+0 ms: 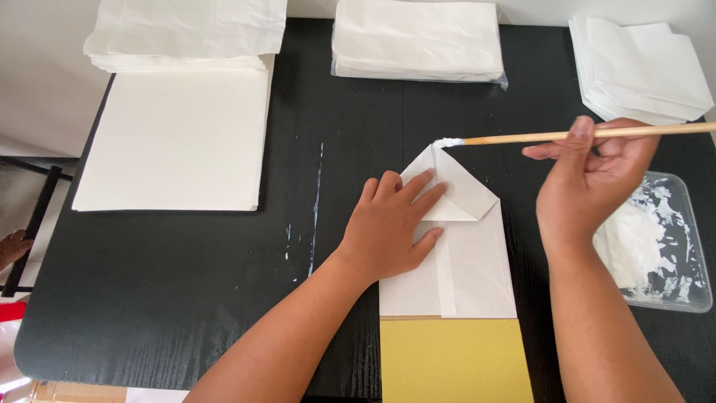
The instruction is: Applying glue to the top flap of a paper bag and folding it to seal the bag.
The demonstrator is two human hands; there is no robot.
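Observation:
My left hand [391, 227] lies flat, fingers spread, on a folded white paper bag [477, 261] whose top is folded into a triangular flap. The bag rests on a yellow-brown board [451, 362] at the table's front edge. My right hand [589, 183] grips a thin wooden brush stick [567, 135] held level. The stick's white, paste-covered tip [446, 142] touches the top corner of the flap.
A clear plastic tray [690, 254] with white paste sits right of my right hand. Stacks of white paper lie at the back left [175, 138], back middle [418, 37] and back right [641, 67]. White smears [317, 201] mark the black table [186, 291].

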